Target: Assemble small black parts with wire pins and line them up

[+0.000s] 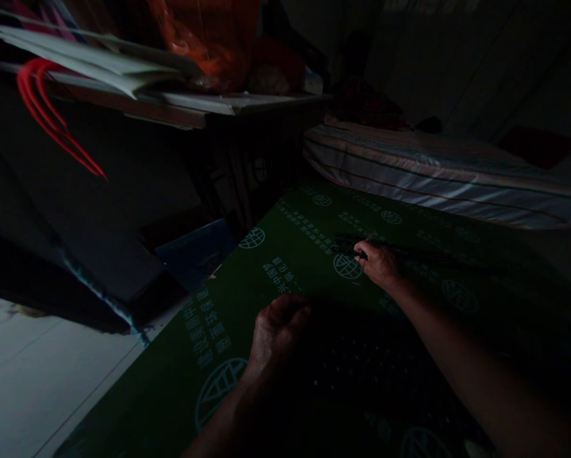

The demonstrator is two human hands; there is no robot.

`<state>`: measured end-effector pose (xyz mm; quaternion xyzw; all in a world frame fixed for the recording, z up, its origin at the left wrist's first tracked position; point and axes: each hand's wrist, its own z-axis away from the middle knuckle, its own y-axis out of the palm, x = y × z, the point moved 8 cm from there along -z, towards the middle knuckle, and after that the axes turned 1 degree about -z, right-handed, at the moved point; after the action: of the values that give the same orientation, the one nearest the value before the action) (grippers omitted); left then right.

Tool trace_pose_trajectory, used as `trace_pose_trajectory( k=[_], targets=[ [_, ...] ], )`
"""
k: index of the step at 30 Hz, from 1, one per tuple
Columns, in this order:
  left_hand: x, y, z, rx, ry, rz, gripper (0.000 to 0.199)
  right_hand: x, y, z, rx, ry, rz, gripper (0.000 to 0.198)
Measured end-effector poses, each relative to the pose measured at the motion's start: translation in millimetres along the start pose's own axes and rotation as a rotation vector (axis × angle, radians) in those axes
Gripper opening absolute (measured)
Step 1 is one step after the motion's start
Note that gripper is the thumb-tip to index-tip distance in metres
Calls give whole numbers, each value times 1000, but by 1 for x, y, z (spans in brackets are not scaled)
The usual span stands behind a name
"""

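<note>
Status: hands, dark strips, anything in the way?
Right hand on dark strips; left hand by dark speckled object. Strips over green board. Deep shadow hides both grips.

On a green board, we find pale printed rows of Chinese characters and repeated globe emblems with letters inside; in this dimness we cannot read them with certainty.

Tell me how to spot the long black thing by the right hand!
Find the big green board printed with pale globes, in front of the striped, light-coloured mattress. On it, go to the bare right hand. The long, thin black object is at its fingers, sticking out on both sides; the dark, speckled shape nearer the camera is broader.
</note>
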<state>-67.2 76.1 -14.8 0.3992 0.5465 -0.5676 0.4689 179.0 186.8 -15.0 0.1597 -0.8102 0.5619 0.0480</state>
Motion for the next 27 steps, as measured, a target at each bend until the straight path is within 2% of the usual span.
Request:
trace_pose_trajectory(
  k=[27],
  targets=[
    [6,2,-2,27,11,-25,22,0,-2,2,-21,-9,20,18]
  ],
)
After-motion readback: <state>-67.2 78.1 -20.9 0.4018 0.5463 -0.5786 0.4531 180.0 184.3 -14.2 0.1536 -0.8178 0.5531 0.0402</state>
